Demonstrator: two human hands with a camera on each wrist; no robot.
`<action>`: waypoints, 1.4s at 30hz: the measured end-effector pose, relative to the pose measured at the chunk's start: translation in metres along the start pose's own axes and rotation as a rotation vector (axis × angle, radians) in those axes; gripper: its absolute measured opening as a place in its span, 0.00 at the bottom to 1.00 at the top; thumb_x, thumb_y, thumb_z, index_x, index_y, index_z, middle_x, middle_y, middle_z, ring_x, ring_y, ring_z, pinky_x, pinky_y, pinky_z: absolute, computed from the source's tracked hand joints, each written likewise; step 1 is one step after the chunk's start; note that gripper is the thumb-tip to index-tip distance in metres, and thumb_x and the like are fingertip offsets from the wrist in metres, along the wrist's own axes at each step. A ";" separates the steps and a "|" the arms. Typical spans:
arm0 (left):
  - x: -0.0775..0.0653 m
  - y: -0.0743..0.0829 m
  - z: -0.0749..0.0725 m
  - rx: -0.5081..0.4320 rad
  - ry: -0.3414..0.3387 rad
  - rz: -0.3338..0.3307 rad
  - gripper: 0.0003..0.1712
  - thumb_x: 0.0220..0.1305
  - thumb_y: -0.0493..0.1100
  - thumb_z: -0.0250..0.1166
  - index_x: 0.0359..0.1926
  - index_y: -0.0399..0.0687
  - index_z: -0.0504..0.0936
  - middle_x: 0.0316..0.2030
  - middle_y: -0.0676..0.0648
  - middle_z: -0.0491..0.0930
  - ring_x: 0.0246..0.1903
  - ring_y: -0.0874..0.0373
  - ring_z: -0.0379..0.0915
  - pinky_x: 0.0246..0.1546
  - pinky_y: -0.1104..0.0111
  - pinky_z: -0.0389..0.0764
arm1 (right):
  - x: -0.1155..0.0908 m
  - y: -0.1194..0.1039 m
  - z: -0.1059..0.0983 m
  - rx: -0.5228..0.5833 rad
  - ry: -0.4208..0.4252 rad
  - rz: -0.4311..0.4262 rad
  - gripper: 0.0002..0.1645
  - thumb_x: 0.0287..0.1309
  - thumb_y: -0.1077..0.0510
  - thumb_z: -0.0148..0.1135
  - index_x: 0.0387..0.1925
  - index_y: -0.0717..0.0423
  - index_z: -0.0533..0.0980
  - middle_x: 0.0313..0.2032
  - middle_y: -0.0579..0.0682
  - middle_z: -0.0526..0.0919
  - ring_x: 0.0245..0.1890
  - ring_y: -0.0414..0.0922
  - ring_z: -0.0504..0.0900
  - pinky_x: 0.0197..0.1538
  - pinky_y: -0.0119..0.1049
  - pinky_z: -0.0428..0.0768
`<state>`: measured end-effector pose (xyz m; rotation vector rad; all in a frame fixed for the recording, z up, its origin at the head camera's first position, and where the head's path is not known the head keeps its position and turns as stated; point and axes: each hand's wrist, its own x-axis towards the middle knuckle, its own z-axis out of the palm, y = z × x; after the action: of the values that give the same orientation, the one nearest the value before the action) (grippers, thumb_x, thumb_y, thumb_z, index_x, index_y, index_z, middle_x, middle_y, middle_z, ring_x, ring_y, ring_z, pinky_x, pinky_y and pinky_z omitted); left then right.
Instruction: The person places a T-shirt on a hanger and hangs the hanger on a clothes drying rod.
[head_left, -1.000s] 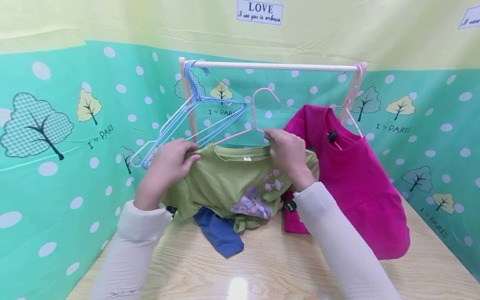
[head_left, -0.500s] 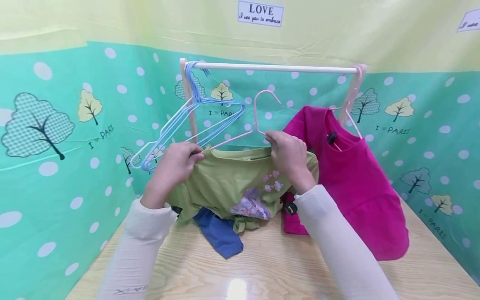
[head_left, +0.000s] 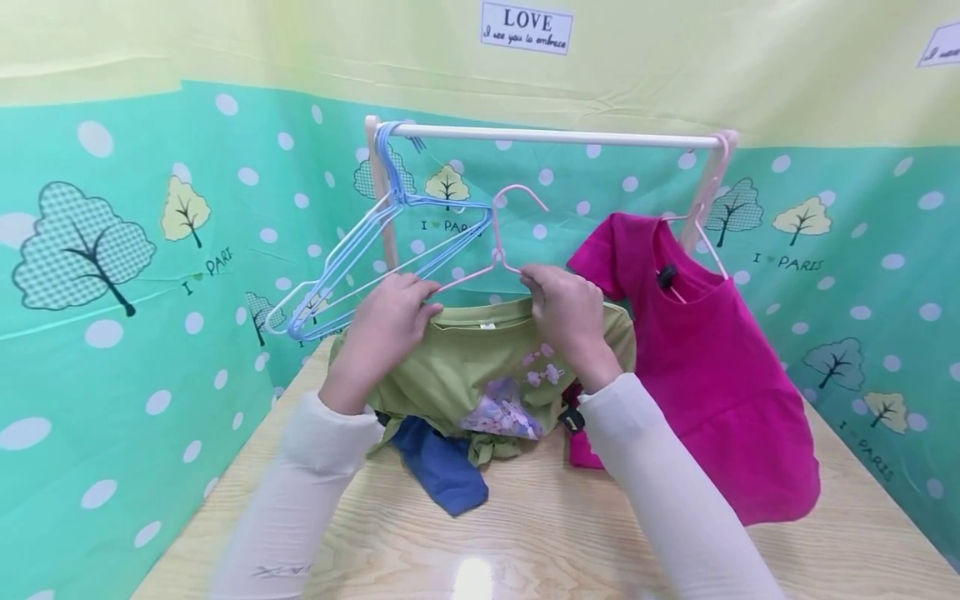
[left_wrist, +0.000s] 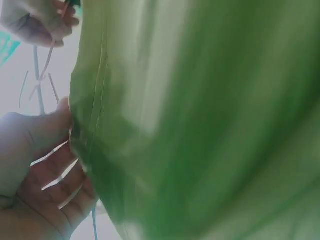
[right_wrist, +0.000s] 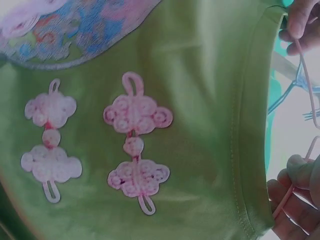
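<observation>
We have the green T-shirt (head_left: 450, 371) in front of us at the middle, its collar spread between the two hands and its print facing us. The pink hanger (head_left: 498, 257) runs crosswise through the neckline, its hook rising above the collar, below and apart from the white rail (head_left: 555, 135). That hook sits nearer the right hand (head_left: 570, 312), which pinches the hanger's right arm beside the collar, back of the hand uppermost. The left hand (head_left: 392, 329) pinches the left arm at the collar's other side, wrist angled inward (whether it grips cloth too, we cannot tell). Left of them, blue hangers (head_left: 390, 162) hang bunched on the rail; to the right hangs a magenta short-sleeved top (head_left: 712, 375). Under the shirt, a blue garment (head_left: 442, 475) lies on the worktop (head_left: 375, 550).
</observation>
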<state>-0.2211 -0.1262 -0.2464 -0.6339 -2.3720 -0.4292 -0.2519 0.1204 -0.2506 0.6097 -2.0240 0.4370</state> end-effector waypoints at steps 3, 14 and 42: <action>0.004 0.005 0.004 0.013 0.044 0.021 0.11 0.62 0.40 0.64 0.44 0.40 0.83 0.34 0.46 0.81 0.34 0.51 0.74 0.35 0.62 0.77 | 0.001 -0.002 0.000 0.003 0.011 -0.002 0.07 0.62 0.57 0.60 0.36 0.51 0.83 0.31 0.48 0.86 0.24 0.48 0.83 0.21 0.44 0.75; 0.003 0.010 0.004 0.046 0.202 -0.063 0.05 0.60 0.39 0.66 0.35 0.43 0.86 0.29 0.48 0.82 0.28 0.50 0.77 0.29 0.60 0.78 | -0.002 0.003 -0.004 0.117 -0.045 0.021 0.14 0.62 0.53 0.61 0.46 0.55 0.81 0.40 0.50 0.85 0.39 0.47 0.81 0.40 0.43 0.79; -0.003 -0.002 0.004 0.057 0.299 -0.091 0.03 0.58 0.40 0.68 0.33 0.48 0.88 0.27 0.49 0.84 0.26 0.50 0.79 0.25 0.57 0.77 | -0.048 0.066 -0.012 -0.039 -0.101 0.033 0.19 0.55 0.70 0.60 0.47 0.52 0.82 0.44 0.50 0.84 0.45 0.51 0.81 0.42 0.48 0.80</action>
<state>-0.2221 -0.1271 -0.2520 -0.4057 -2.1242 -0.4597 -0.2613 0.1922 -0.2901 0.5854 -2.1363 0.3929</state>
